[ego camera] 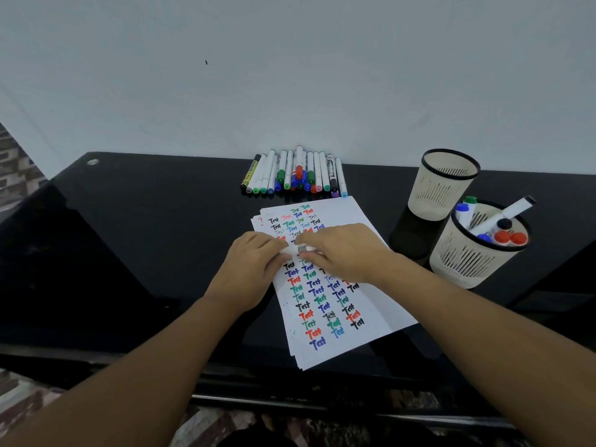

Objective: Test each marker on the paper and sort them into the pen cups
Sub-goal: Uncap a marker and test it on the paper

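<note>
- The white marker lies between the two hands, just above the paper on the black counter.
- The left hand grips the marker's left end with curled fingers; the right hand pinches its right part.
- The marker's long axis runs left to right, roughly level; the fingers hide both ends, so its pointing direction cannot be told.
- Loose markers lie in a row at the counter's far edge, long axes running front to back.
- The far pen cup and the near pen cup, which holds markers, stand to the right.
</note>
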{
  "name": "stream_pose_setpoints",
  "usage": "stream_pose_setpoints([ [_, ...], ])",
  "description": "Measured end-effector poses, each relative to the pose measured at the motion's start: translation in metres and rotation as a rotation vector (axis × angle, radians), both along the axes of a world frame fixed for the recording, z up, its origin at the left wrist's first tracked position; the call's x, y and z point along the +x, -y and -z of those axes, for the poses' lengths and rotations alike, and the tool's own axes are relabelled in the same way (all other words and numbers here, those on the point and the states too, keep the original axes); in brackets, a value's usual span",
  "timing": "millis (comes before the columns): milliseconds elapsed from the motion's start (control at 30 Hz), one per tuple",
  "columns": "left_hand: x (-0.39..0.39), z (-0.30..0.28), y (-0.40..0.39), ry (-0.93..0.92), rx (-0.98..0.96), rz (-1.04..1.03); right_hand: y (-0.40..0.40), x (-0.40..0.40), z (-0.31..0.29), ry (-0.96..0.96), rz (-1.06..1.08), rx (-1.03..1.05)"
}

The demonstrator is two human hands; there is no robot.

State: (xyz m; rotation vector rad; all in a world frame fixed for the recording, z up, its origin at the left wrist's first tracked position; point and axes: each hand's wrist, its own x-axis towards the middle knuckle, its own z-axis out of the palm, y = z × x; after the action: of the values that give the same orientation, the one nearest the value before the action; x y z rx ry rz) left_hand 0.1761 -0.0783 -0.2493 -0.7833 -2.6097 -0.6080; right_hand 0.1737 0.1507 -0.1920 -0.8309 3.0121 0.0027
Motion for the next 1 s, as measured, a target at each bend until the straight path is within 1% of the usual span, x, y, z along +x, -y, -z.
stream_pose_setpoints([
  [67,-0.001,0.002,0.000,0.024,0.012,-0.019,-0.007,0.003,-0.002,0.032,0.077,-0.080],
  [167,-0.001,0.000,-0.001,0.060,0.021,-0.037,-0.021,0.011,-0.005,0.152,0.192,-0.307],
  [267,0.001,-0.003,-0.001,0.099,0.016,-0.044,-0.028,0.019,-0.008,0.180,0.260,-0.468],
  [333,0.003,-0.006,-0.001,0.142,0.014,-0.046,-0.030,0.028,-0.010,0.193,0.344,-0.696],
  [400,0.005,-0.011,-0.003,0.238,-0.026,-0.039,-0.033,0.041,-0.011,0.263,0.417,-0.930],
  [467,0.007,-0.021,-0.006,0.377,-0.125,-0.020,-0.037,0.052,-0.007,0.327,0.424,-1.066],
  [533,0.011,-0.033,-0.013,0.482,-0.183,0.014,-0.038,0.062,-0.001,0.324,0.430,-1.092],
  [567,0.014,-0.036,-0.017,0.503,-0.200,0.029,-0.039,0.066,0.003,0.300,0.444,-1.107],
  [700,0.029,-0.029,-0.035,0.469,-0.329,0.060,-0.040,0.086,0.013,0.211,0.466,-1.304],
  [767,0.034,-0.019,-0.040,0.445,-0.356,0.038,-0.041,0.097,0.015,0.210,0.494,-1.343],
  [900,0.036,-0.012,-0.040,0.411,-0.345,-0.015,-0.048,0.114,0.026,0.166,0.576,-1.336],
  [1000,0.036,-0.011,-0.039,0.392,-0.327,-0.038,-0.052,0.119,0.032,0.151,0.525,-1.283],
])
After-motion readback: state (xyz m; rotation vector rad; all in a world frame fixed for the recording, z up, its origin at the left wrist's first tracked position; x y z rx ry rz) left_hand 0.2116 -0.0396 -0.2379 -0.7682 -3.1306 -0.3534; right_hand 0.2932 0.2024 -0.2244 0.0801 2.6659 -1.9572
